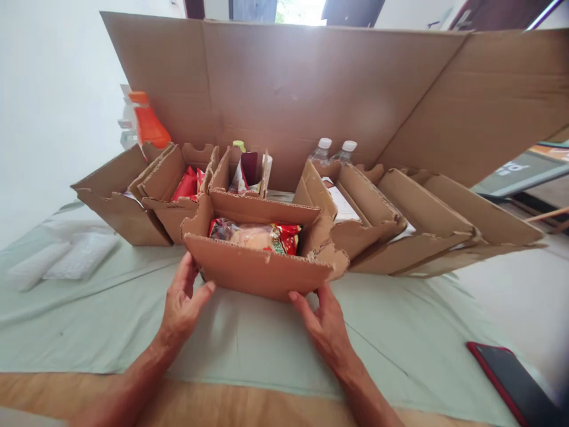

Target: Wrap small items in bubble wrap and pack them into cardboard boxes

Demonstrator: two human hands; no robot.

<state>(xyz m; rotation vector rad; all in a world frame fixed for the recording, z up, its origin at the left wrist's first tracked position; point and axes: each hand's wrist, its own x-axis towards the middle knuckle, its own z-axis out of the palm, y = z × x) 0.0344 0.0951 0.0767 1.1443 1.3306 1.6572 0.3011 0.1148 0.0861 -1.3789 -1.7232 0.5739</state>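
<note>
An open-topped cardboard box stands in the middle, a little tilted. Inside it lies a red plastic packet with a clear section showing pale food. My left hand grips the box's lower left corner, thumb at the front edge and fingers round the side. At the lower right corner my right hand holds it the same way, its thumb against the front panel. The fingertips of both hands are partly hidden behind the box.
Several similar cardboard bins line the back, with an orange bottle and clear bottles behind. A tall cardboard panel backs them. Bubble-wrap pieces lie left on the green cloth; a phone lies front right.
</note>
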